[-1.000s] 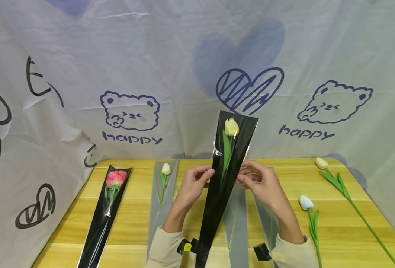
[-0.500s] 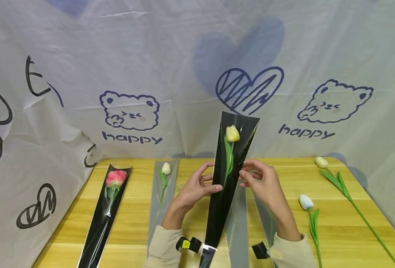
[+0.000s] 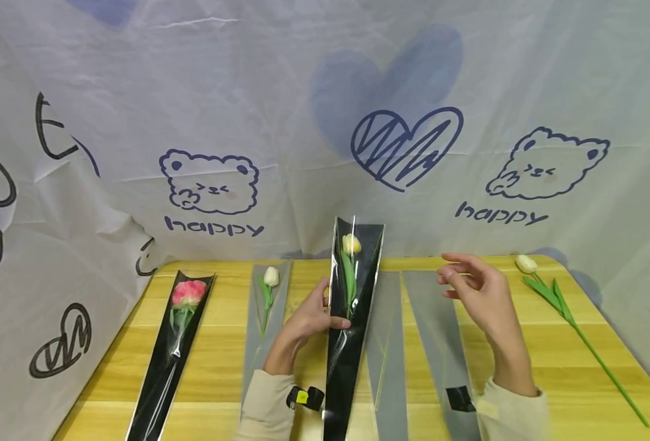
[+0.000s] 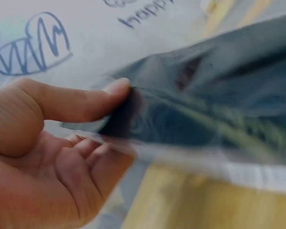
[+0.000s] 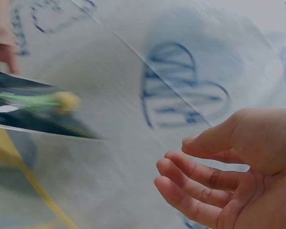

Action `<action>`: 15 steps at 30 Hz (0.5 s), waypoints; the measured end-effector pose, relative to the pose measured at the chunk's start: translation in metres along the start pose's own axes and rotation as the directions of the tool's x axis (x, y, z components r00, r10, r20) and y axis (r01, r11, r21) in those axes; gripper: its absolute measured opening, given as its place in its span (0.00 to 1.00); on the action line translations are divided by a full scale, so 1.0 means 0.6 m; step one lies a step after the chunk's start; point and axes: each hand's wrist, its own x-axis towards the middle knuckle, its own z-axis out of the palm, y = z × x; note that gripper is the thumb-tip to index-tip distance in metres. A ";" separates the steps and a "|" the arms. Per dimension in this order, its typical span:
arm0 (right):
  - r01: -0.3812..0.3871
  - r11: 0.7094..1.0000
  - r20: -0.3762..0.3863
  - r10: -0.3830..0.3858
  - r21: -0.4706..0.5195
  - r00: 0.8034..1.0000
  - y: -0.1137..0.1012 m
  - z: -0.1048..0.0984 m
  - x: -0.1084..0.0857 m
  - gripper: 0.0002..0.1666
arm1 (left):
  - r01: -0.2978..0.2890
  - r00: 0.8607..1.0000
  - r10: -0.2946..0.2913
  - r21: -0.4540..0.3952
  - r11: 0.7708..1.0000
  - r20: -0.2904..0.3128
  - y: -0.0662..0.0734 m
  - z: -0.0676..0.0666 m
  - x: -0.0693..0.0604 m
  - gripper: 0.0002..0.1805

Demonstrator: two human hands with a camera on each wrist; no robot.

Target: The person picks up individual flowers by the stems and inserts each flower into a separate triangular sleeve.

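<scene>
A yellow tulip [image 3: 351,244] with green leaves lies inside a black flower sleeve [image 3: 344,367] with a clear front. My left hand [image 3: 305,321] grips the sleeve by its left edge, thumb across the front and fingers behind. In the left wrist view, the thumb [image 4: 90,102] presses on the blurred dark film. Off to the right, my right hand [image 3: 485,297] is raised over the table, its fingers loosely bent. The right wrist view shows nothing between those fingers [image 5: 195,186], and the wrapped tulip [image 5: 66,102] apart from them.
A pink flower [image 3: 189,293] in a black sleeve lies at left. Beside it is a white tulip [image 3: 271,277] in a grey sleeve. Two grey sleeves [image 3: 388,367] lie centrally. A loose white tulip [image 3: 526,264] lies at far right. A printed cloth [image 3: 303,122] hangs behind the table.
The wrapped yellow tulip has come down and left in my left hand and stands more upright. My right hand has left the sleeve's edge and moved right, covering the loose bluish-white tulip.
</scene>
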 end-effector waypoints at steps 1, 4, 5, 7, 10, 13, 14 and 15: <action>-0.010 1.000 -0.024 0.010 -0.013 1.000 0.005 -0.014 -0.002 0.21 | 0.010 1.000 -0.010 0.024 1.000 0.002 -0.006 -0.003 0.000 0.42; -0.049 0.998 -0.092 0.045 -0.039 0.995 0.021 -0.053 -0.009 0.21 | 0.039 0.999 -0.039 0.060 0.997 0.003 -0.024 -0.014 -0.001 0.34; -0.067 0.997 -0.109 0.064 -0.031 0.992 0.026 -0.065 -0.011 0.20 | 0.043 0.999 -0.042 0.079 0.996 -0.013 -0.029 -0.018 -0.002 0.33; -0.096 0.995 -0.138 0.095 -0.003 0.986 0.036 -0.088 -0.017 0.18 | 0.043 0.998 -0.038 0.106 0.993 -0.048 -0.035 -0.026 -0.004 0.34; -0.137 0.989 -0.164 0.144 0.051 0.976 0.048 -0.119 -0.024 0.15 | 0.054 0.993 -0.035 0.179 0.982 -0.109 -0.038 -0.031 -0.006 0.35; -0.176 0.984 -0.181 0.179 0.036 0.967 0.060 -0.144 -0.031 0.14 | 0.073 0.990 -0.041 0.240 0.968 -0.136 -0.035 -0.030 -0.006 0.35; -0.192 0.981 -0.185 0.191 0.014 0.964 0.063 -0.151 -0.034 0.13 | 0.076 0.990 -0.040 0.267 0.961 -0.138 -0.033 -0.029 -0.006 0.34; -0.207 0.978 -0.189 0.202 -0.007 0.961 0.066 -0.157 -0.036 0.13 | 0.080 0.990 -0.043 0.279 0.957 -0.137 -0.030 -0.028 -0.007 0.32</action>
